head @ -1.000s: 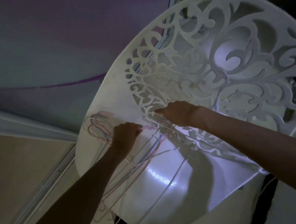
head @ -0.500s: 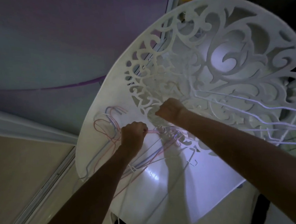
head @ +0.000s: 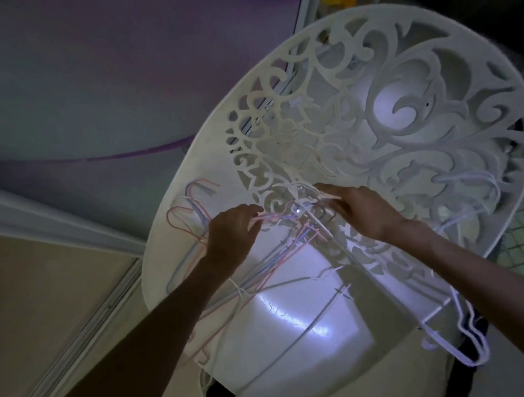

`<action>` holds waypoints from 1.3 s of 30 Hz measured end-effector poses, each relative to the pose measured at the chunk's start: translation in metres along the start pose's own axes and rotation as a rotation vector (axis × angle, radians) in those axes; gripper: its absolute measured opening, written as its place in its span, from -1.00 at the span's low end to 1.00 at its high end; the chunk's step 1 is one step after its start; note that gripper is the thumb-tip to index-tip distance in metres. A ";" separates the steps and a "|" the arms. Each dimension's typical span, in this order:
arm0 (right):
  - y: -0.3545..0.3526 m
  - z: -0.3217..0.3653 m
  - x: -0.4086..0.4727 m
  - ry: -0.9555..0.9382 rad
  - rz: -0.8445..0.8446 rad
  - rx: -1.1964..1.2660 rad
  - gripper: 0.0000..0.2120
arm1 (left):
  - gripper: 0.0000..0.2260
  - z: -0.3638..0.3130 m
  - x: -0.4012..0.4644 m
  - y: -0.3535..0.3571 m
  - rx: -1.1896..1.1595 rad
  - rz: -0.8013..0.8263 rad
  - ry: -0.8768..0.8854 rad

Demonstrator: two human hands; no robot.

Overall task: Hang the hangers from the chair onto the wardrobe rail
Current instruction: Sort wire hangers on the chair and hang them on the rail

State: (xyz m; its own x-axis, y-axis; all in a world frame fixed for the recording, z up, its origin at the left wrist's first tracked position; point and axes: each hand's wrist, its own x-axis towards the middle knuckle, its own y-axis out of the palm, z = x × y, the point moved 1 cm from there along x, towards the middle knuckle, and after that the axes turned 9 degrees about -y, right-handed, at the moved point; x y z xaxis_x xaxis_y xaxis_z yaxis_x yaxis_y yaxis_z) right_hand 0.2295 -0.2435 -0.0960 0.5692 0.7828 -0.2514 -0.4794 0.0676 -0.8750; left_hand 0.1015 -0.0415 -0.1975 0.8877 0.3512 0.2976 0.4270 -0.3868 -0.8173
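Now, left grip: my left hand [head: 230,234] curled round the pink and blue hangers [head: 277,253].
Right grip: my right hand [head: 364,211] lay with fingers straight on white wires, holding nothing.
Hangers: tangled on the seat of the white chair [head: 295,335], below its scrolled back.
Beyond: more white hangers [head: 469,348] hung off the seat's right edge.

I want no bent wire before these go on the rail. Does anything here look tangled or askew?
Yes. The hangers on the chair lie crossed in a jumble, hooks pointing different ways, between the left hand and right hand. A white hanger dangles off the seat's right edge.
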 end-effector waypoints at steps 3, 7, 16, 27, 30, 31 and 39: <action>0.008 -0.002 -0.011 0.030 -0.113 0.152 -0.63 | -0.73 -0.005 0.005 -0.006 -0.071 -0.010 0.135; 0.015 -0.003 -0.023 0.035 -0.168 0.230 -0.64 | -0.69 -0.023 0.019 -0.013 -0.045 0.233 0.051; 0.025 -0.012 -0.023 0.155 -0.227 0.176 -0.85 | -0.81 -0.037 0.031 -0.006 -0.024 0.421 -0.221; 0.032 -0.017 -0.013 0.181 -0.095 -0.187 -0.67 | -0.82 -0.033 0.051 0.025 0.004 0.410 -0.306; 0.032 -0.019 -0.014 0.147 -0.079 -0.273 -0.72 | -0.84 -0.030 0.040 0.036 0.042 0.287 -0.171; 0.033 -0.018 -0.016 0.114 -0.126 -0.294 -0.75 | -0.83 -0.029 0.038 0.039 0.074 0.252 -0.130; 0.034 -0.029 -0.018 0.242 -0.108 0.195 -0.75 | -0.93 -0.032 0.044 0.041 0.028 0.349 -0.215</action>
State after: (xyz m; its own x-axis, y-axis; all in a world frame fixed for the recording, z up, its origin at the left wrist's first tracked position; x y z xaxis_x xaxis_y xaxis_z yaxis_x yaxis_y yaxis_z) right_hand 0.2222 -0.2735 -0.1337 0.7546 0.5964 -0.2736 -0.5138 0.2777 -0.8117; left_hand 0.1635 -0.0688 -0.2020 0.9210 0.3745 -0.1075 0.0991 -0.4921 -0.8649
